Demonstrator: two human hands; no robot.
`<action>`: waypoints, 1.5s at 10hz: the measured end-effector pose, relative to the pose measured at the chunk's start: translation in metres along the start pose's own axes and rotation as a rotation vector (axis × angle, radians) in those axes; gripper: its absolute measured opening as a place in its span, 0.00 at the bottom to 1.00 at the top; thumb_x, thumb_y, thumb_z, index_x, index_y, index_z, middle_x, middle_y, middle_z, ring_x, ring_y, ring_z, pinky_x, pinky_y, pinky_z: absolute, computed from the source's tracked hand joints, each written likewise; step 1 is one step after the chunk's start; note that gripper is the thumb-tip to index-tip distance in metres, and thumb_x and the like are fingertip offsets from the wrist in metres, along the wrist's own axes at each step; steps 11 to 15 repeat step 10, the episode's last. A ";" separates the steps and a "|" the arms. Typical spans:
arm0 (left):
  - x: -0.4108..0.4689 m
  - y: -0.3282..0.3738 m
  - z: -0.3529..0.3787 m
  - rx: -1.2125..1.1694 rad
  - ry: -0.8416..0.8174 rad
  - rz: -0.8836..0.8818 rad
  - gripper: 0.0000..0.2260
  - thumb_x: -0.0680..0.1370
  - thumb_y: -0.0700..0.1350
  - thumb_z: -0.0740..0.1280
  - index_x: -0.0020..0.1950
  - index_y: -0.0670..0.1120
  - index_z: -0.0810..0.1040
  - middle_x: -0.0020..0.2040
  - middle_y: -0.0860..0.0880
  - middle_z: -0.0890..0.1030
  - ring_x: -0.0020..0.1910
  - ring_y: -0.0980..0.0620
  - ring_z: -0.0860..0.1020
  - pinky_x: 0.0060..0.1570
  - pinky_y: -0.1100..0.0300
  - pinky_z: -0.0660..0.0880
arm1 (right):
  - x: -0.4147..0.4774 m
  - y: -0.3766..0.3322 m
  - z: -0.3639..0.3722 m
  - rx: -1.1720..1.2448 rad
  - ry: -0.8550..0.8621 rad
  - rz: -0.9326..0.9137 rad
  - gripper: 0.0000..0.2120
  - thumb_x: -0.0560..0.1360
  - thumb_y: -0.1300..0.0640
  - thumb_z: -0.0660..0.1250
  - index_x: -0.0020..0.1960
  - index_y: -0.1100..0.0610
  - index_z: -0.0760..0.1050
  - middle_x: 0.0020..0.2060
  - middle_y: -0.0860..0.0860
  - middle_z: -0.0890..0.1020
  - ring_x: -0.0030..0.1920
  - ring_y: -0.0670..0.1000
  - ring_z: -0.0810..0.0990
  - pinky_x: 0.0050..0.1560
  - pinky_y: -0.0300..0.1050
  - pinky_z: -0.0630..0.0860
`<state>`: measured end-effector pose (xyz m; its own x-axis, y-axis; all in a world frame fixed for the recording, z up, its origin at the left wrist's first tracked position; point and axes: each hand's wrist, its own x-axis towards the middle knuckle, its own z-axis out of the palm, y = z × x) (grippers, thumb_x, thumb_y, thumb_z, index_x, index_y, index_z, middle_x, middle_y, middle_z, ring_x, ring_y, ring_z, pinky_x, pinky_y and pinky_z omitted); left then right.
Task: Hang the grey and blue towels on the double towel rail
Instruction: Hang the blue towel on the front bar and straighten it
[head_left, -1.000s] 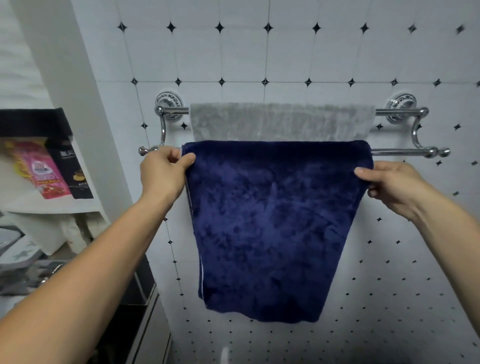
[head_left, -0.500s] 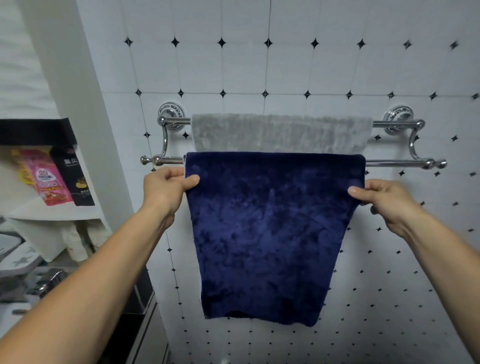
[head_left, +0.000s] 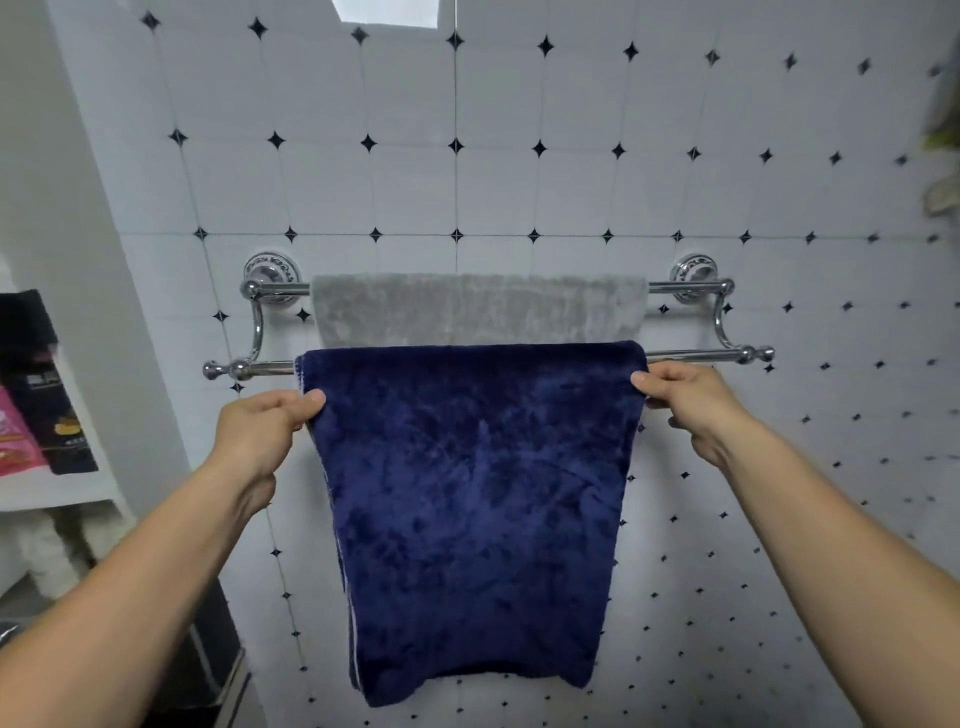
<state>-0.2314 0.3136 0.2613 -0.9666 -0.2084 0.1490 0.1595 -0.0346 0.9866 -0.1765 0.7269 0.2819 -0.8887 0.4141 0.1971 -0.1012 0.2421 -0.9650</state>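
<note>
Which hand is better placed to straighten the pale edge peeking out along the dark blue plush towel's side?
Left. The left hand pinches the dark blue plush towel on that side; the right hand holds the opposite edge.

Clearance at double towel rail (head_left: 691, 355)
2 bars covered mid-span by grey towel (head_left: 478, 309) and blue towel (head_left: 467, 493); short bare bar ends free on both sides. Shelf (head_left: 57, 488) crowds the left approach.
</note>
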 end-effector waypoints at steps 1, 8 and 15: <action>0.001 -0.002 -0.003 0.015 -0.031 -0.002 0.09 0.72 0.46 0.74 0.33 0.49 0.79 0.39 0.53 0.83 0.54 0.50 0.76 0.63 0.48 0.67 | 0.004 0.006 0.000 0.026 -0.010 0.018 0.08 0.75 0.55 0.70 0.37 0.50 0.77 0.34 0.43 0.84 0.40 0.47 0.79 0.39 0.43 0.67; -0.002 -0.060 -0.003 0.027 -0.035 -0.012 0.04 0.75 0.38 0.72 0.45 0.47 0.81 0.43 0.48 0.85 0.41 0.52 0.81 0.44 0.61 0.74 | -0.002 0.078 0.007 0.139 -0.234 0.007 0.18 0.63 0.52 0.79 0.52 0.53 0.83 0.48 0.48 0.87 0.46 0.47 0.86 0.39 0.34 0.78; -0.029 -0.076 -0.017 0.058 0.076 -0.041 0.11 0.75 0.37 0.71 0.54 0.47 0.77 0.52 0.46 0.83 0.50 0.46 0.81 0.46 0.58 0.71 | -0.010 0.098 0.005 0.062 -0.059 0.009 0.15 0.64 0.49 0.79 0.47 0.52 0.81 0.40 0.47 0.85 0.38 0.43 0.82 0.38 0.35 0.73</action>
